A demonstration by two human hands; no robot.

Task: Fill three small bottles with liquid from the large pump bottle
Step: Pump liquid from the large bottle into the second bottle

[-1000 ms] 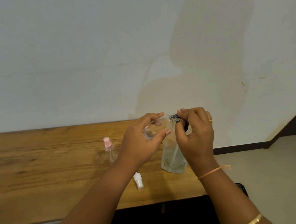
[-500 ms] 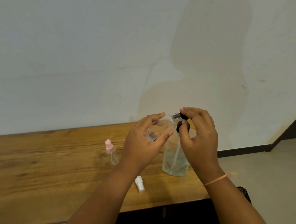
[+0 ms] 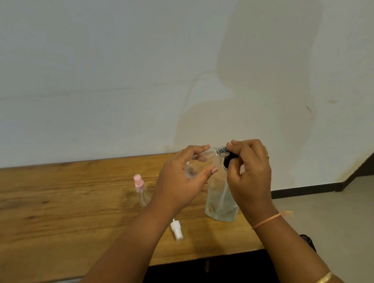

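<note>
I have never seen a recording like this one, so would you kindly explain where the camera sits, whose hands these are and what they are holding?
There is no machine here: these are a person's two bare hands, filmed by one wide-angle camera worn on the head, looking forward and down.

The left hand holds a small clear bottle tilted on its side, with its neck towards the right hand. That hand's fingers curl round the black pump head of the large pump bottle, which stands on the wooden table.

Also on the table are a small bottle with a pink cap, standing upright, and a loose white spray cap, lying on its side nearer the person.
</note>
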